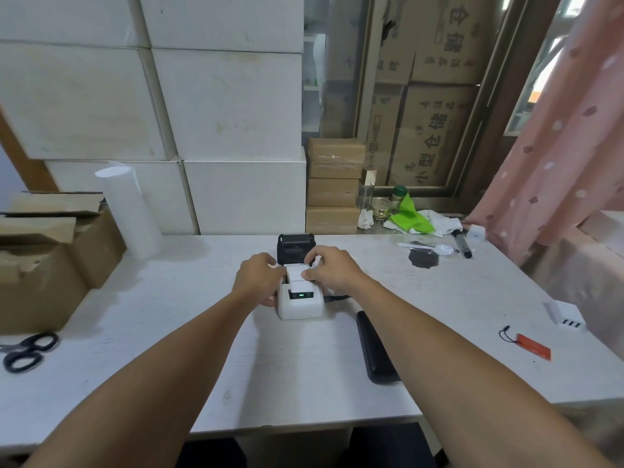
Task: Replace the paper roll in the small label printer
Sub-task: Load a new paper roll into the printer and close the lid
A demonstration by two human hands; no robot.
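Observation:
A small white label printer sits mid-table with a green light on its front panel. Its black lid stands open behind it. A white paper roll lies in the open bay, a strip of paper reaching forward over the slot. My left hand grips the printer's left side, fingers at the roll's left end. My right hand pinches the roll's right end from above. A black cable leaves the printer's right side.
A black power bank lies right of the printer. Scissors lie at the left edge by open cardboard boxes. A tall white roll stands back left. A spoon, marker, charger and red tag are at the right.

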